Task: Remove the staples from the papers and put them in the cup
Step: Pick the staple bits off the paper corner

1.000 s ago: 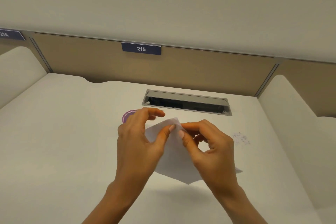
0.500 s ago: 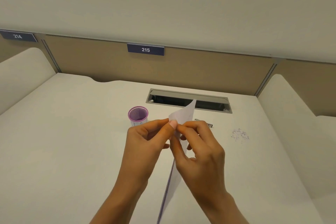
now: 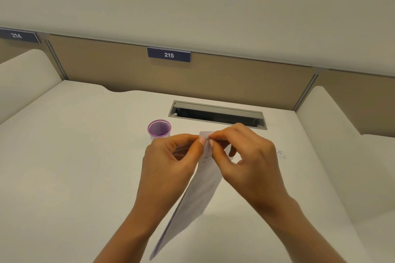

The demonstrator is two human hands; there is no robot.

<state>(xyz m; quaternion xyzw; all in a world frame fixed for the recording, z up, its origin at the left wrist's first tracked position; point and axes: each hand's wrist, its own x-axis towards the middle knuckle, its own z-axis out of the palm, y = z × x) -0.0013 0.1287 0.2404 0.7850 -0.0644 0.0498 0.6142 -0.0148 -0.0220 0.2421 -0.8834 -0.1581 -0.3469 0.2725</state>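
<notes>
Together, the left hand (image 3: pixel 171 156) and right hand (image 3: pixel 241 151) pinched the papers' (image 3: pixel 203 194) top corner, above the worktop (image 3: pixel 74 166), near the purple cup (image 3: pixel 159 128).

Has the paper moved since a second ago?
Yes. The paper has turned from spread near-flat to hanging almost edge-on; its top corner, pinched by left hand and right hand, stays just short of the cable slot.

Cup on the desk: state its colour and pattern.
The cup is purple with a fine mesh pattern; the head view shows it.
</notes>
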